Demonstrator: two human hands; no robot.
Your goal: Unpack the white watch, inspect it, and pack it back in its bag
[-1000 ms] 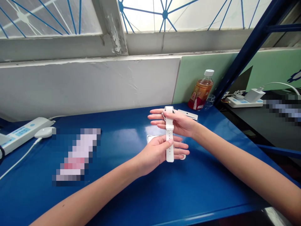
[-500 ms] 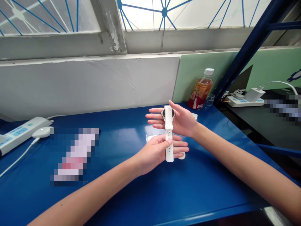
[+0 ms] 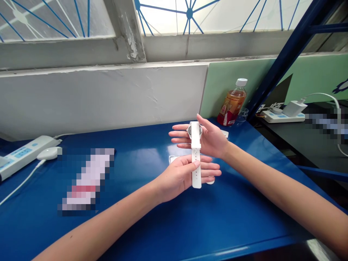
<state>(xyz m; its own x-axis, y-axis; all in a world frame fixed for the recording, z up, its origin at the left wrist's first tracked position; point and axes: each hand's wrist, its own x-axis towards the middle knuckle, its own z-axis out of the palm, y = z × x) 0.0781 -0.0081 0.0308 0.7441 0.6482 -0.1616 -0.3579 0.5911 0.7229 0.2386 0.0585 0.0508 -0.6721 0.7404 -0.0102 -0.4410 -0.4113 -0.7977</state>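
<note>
A white wristwatch [image 3: 195, 152] with a round case and a holed strap hangs lengthwise between my two hands above the blue table [image 3: 152, 224]. My left hand [image 3: 182, 174] pinches the lower part of the strap between thumb and fingers. My right hand [image 3: 203, 139] lies palm up under the watch case with its fingers stretched out and its thumb raised; the case rests on its fingers. A small white flat thing [image 3: 174, 159] lies on the table just under the hands, mostly hidden.
A bottle of amber drink [image 3: 232, 103] with a white cap stands at the table's back right, beside a blue shelf post [image 3: 282, 61]. A white power strip [image 3: 23, 154] and cable lie at the far left. A blurred-out item [image 3: 87, 179] lies left of centre. Another power strip with a charger [image 3: 288, 113] sits on the dark surface to the right.
My right thumb has lifted off the watch case, leaving the case lying on the open fingers. The hands and watch have hardly moved otherwise.
</note>
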